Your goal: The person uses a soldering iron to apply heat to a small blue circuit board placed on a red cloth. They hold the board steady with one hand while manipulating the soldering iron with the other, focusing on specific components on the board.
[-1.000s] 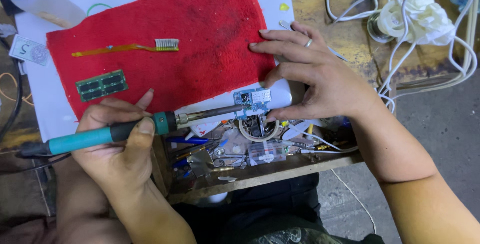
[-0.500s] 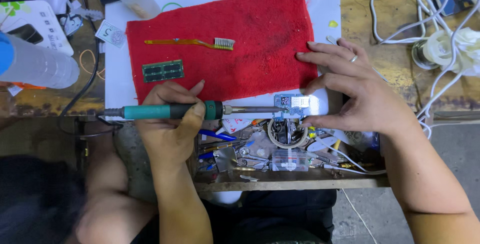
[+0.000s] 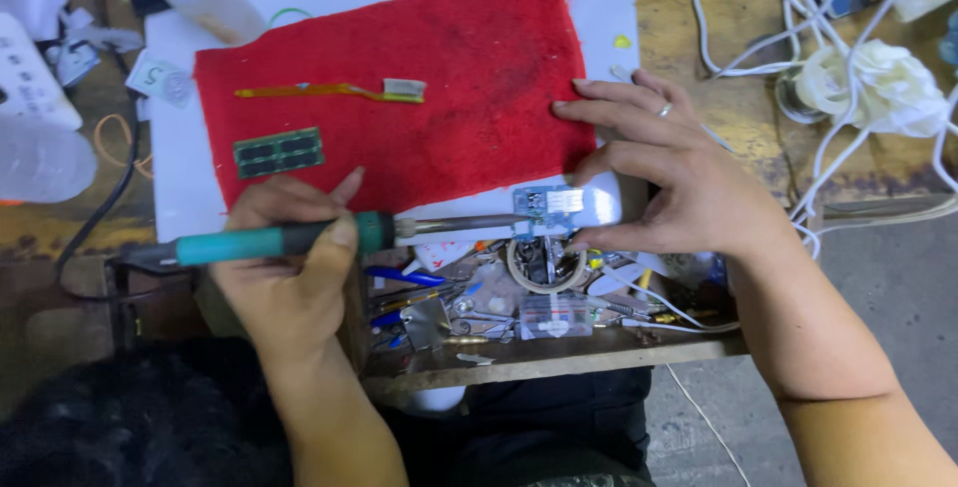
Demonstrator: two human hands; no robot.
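Head view: left hand (image 3: 284,257) gripping a teal-handled soldering iron (image 3: 299,238) level along the near edge of the counter (image 3: 699,128), grip clenched around the handle, metal tip reaching rightward to touch a small blue circuit board (image 3: 546,206). Right hand (image 3: 679,183) steadying that board from its right side, thumb and fingers pinching it against a white sheet (image 3: 609,48), ring finger spread onto the red cloth (image 3: 439,98). Lying apart and untouched on the cloth: a green memory module (image 3: 278,153) and a toothbrush (image 3: 334,92) with an orange handle. Just below the board, an open drawer (image 3: 539,297) crowded with a tape roll, pliers and loose parts. Soldering seemingly mid-joint, judging by tip on board; how many joints finished or remaining, impossible to tell from this angle.
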